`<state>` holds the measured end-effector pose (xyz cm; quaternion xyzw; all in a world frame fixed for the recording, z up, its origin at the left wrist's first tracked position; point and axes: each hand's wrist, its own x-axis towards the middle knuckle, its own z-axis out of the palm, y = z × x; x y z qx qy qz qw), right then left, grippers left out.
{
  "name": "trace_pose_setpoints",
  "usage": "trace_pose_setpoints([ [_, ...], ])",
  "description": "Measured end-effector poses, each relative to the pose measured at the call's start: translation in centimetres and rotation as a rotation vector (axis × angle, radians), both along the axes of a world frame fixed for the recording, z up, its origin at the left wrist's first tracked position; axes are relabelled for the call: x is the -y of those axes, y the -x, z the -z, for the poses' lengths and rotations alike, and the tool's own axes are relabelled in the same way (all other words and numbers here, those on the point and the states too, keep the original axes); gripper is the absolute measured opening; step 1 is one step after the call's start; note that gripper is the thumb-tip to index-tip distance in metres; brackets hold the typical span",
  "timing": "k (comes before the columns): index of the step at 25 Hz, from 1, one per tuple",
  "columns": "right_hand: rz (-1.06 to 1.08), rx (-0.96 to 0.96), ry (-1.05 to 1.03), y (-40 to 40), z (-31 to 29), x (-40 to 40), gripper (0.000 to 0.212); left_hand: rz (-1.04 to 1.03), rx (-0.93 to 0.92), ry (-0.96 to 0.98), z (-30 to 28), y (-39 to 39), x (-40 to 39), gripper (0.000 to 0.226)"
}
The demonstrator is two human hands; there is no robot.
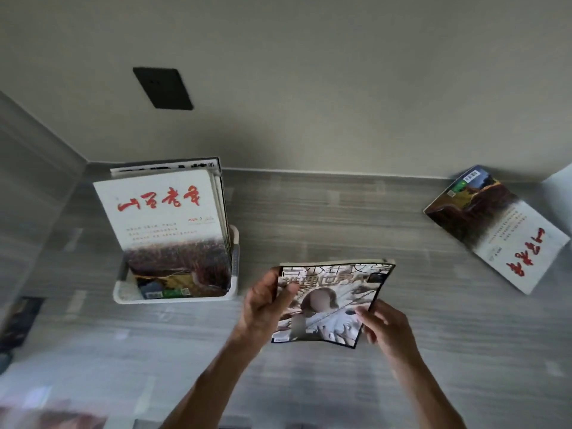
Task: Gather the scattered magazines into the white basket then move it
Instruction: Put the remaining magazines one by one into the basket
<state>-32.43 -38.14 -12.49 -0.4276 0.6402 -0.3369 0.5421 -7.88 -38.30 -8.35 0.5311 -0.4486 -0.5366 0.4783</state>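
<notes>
At centre frame you hold a magazine (332,301) just above the bench (309,218), one hand on each side. Your left hand (263,308) grips its left edge, thumb across the cover and fingers curled behind; your right hand (382,326) pinches the lower right corner. The cover bows between the two grips, so ease the squeeze and let it flatten before you carry it.

Left of your hands, near but apart, sits the basket (176,297), already packed with upright magazines, the front one (167,224) leaning back and standing well above the rim. There looks to be little free room, apart perhaps from a gap at the near wall, in front of that leaning cover.

Turn your copy so one edge points down, bring it over the near rim, and slide it in ahead of the front cover. Your right hand could let go early and steady the stack so nothing tips. Lower it slowly; a soft cover may catch on the rim and crumple.

One more copy (498,227) lies at the right of the frame, well apart, propped against the wall (309,88), not yet gathered.
</notes>
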Motion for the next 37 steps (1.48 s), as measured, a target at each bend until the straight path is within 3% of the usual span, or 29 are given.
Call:
trace_pose_setpoints([
  [3, -0.029, 0.042, 0.011, -1.7, -0.8, 0.9, 0.018, -0.043, 0.311, -0.017, 0.6, -2.1, -2.1, 0.012],
  [5, -0.029, 0.05, 0.032, -3.5, -1.6, 1.1, 0.02, -0.117, 0.422, -0.051, 1.1, -2.7, -3.3, 0.018],
  [9, -0.024, 0.148, 0.143, -8.2, -5.6, 3.4, 0.009, -0.33, 0.504, 0.088, -1.4, -6.9, -2.3, 0.009],
  [12, -0.088, 0.245, 0.275, -14.5, -9.5, 5.7, 0.005, -0.456, 0.506, 0.16, -5.2, -13.5, -1.1, 0.015],
  [16, -0.167, 0.277, 0.223, -24.8, -10.9, 8.0, 0.017, -0.509, 0.513, 0.188, -7.6, -22.5, 0.5, 0.023],
  [21, -0.109, 0.107, 0.099, -29.9, -7.2, 8.8, 0.016, -0.475, 0.494, 0.072, -4.5, -26.7, 1.5, 0.045],
  [23, -0.122, 0.037, 0.079, -30.5, -5.8, 8.8, 0.019, -0.463, 0.516, -0.057, -2.3, -27.5, 1.4, 0.038],
  [26, -0.096, 0.01, 0.068, -30.7, -5.1, 7.9, 0.026, -0.585, 0.743, -0.271, -0.7, -27.8, 0.4, 0.022],
  [28, -0.023, 0.002, 0.059, -29.3, -5.2, 7.1, 0.025, -0.676, 0.76, -0.126, -1.3, -26.7, -0.1, 0.033],
  [31, 0.069, -0.055, -0.003, -24.8, -5.5, 5.9, 0.022, -0.542, 0.706, 0.137, -3.1, -21.8, 0.4, 0.042],
  [37, 0.274, -0.047, -0.164, -9.8, -5.6, 2.2, 0.017, 0.112, 0.433, 0.099, -3.9, -5.1, 2.4, 0.052],
])
